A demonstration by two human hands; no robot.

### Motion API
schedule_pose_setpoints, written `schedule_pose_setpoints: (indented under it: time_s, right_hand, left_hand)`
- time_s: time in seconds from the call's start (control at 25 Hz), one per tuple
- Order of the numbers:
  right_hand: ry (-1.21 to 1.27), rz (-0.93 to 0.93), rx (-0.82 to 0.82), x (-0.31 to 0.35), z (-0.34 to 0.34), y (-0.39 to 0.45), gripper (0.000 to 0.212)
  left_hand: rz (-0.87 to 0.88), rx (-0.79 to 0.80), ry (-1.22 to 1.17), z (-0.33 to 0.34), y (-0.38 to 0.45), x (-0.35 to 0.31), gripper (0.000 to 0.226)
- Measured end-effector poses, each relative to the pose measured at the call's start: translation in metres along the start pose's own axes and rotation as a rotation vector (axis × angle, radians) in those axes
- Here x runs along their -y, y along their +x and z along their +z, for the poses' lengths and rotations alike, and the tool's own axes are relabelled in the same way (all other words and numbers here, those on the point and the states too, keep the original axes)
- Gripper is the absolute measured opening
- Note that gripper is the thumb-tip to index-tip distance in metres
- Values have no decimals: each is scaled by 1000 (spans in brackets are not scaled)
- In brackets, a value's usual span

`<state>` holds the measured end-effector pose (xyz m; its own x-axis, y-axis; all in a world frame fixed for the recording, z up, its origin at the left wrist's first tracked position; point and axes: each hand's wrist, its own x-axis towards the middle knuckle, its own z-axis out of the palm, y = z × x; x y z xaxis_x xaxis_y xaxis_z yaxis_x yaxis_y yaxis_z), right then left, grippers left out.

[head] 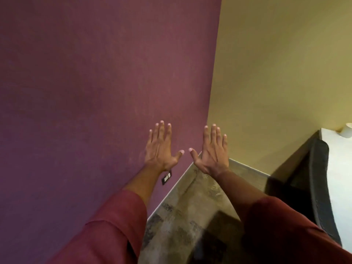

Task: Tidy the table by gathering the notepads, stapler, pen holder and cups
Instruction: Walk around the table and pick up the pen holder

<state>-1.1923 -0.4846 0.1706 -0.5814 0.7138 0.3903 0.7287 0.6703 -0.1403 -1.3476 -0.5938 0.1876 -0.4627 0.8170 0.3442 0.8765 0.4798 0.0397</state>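
My left hand (161, 147) and my right hand (213, 151) are stretched out in front of me, backs up, fingers spread, holding nothing. Both hover before a room corner, away from the table. The white table (337, 180) shows only as a strip at the right edge. On its far end stands a white cup (347, 130), partly cut off by the frame. Notepads, stapler and pen holder are out of view.
A purple wall (85, 92) fills the left, a yellow wall (285, 63) the right. A dark wall socket (166, 177) sits low on the purple wall. Patterned grey floor (190, 216) lies below. A dark chair back (318, 183) stands against the table's edge.
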Motion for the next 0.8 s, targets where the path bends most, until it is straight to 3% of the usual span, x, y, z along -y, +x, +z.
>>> schedule_pose_setpoints:
  time_s: [0.36, 0.8]
  right_hand:
    - [-98, 350, -31, -55, 45, 128, 96]
    - [-188, 693, -37, -235, 102, 233, 97]
  left_hand:
    - [329, 63, -167, 80, 198, -30, 107]
    - [624, 111, -226, 180, 382, -188, 106]
